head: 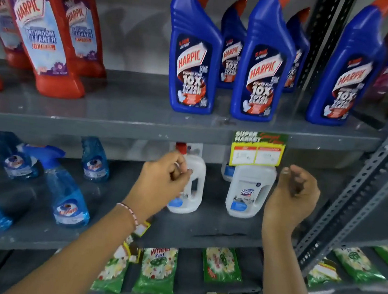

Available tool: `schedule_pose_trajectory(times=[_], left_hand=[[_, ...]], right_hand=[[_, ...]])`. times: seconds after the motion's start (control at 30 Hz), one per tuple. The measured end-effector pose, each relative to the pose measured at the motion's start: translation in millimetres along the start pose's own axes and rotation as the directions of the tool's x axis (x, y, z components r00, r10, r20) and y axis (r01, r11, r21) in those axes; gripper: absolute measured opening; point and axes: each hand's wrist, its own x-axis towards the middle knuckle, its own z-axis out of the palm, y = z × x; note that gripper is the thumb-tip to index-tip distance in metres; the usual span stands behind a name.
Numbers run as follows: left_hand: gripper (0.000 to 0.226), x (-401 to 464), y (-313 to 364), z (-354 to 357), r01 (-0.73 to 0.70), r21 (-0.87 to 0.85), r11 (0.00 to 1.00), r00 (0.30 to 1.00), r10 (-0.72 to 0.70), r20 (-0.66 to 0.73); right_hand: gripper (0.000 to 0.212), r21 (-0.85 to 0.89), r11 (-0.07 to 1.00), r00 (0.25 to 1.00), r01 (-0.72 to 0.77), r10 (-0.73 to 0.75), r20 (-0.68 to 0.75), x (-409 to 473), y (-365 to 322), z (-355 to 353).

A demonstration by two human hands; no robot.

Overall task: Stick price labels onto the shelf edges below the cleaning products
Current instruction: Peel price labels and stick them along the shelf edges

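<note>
A green, yellow and red price label is stuck on the grey upper shelf edge, below the blue Harpic bottles. My left hand hovers under that edge, left of the label and in front of a white Domex bottle. Its fingers are pinched together, and I cannot tell whether anything small is between them. My right hand is just right of and below the label, fingers loosely curled and apart, holding nothing. Another label sits on the middle shelf edge under my left wrist.
Red Harpic bottles stand upper left and blue spray bottles middle left. A second Domex bottle stands between my hands. Green detergent packets lie on the lower shelf. A perforated metal upright runs diagonally at the right.
</note>
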Motion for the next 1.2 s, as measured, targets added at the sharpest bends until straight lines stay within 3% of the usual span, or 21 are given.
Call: schedule_pose_trajectory(times=[0.1,0.2,0.3,0.4,0.47,0.5,0.57,0.7,0.87,0.93,1.03,1.07,1.13,1.2], left_hand=[[0.016,-21,-64,-19,0.251,0.069,0.965,0.965,-0.256,0.064],[0.011,-47,-125,-42,0.409,0.243,0.88,0.89,-0.443,0.107],[0.029,-73,-172,-53,0.44,0.433,0.787,0.832,-0.538,0.133],[0.017,-90,-194,-49,0.488,0.377,0.787,0.795,-0.579,0.18],[0.014,-93,-199,-42,0.489,0.35,0.799,0.79,-0.576,0.211],[0.017,-93,-200,-39,0.476,0.358,0.803,0.79,-0.569,0.227],[0.024,-91,-198,-35,0.427,0.388,0.817,0.795,-0.544,0.269],[0.021,-94,-200,-35,0.346,0.49,0.8,0.799,-0.525,0.293],[0.018,-121,-211,-35,0.428,0.352,0.833,0.803,-0.528,0.275],[0.015,-141,-218,-42,0.468,0.294,0.833,0.8,-0.541,0.26],[0.021,-173,-237,-61,0.534,0.231,0.813,0.805,-0.573,0.154],[0.025,-182,-243,-69,0.578,0.196,0.792,0.79,-0.603,0.11],[0.024,-194,-251,-88,0.64,0.122,0.759,0.759,-0.649,0.052],[0.021,-201,-263,-111,0.65,0.157,0.743,0.748,-0.663,0.041]], right_hand=[[0.012,-0.045,0.982,0.973,-0.182,0.186,0.138,-41,36,-3],[0.01,-0.231,0.945,0.861,-0.232,0.31,0.403,-95,68,1],[0.015,-0.441,0.883,0.633,-0.158,0.434,0.642,-151,98,11],[0.023,-0.573,0.816,0.349,-0.075,0.56,0.752,-202,122,24],[0.03,-0.599,0.8,0.257,0.016,0.576,0.776,-230,134,35],[0.033,-0.599,0.798,0.262,0.062,0.566,0.782,-240,138,40],[0.032,-0.583,0.805,0.351,0.114,0.516,0.781,-255,146,49],[0.03,-0.57,0.815,0.478,0.103,0.462,0.747,-272,148,51],[0.022,-0.515,0.845,0.606,0.141,0.338,0.72,-297,152,39],[0.019,-0.512,0.846,0.558,0.147,0.357,0.749,-302,153,34],[0.023,-0.521,0.853,0.313,-0.003,0.496,0.81,-320,144,35],[0.026,-0.525,0.849,0.28,-0.054,0.518,0.808,-330,139,39],[0.023,-0.501,0.862,0.307,-0.072,0.497,0.812,-351,127,51],[0.014,-0.467,0.884,0.307,-0.025,0.452,0.838,-373,115,70]])
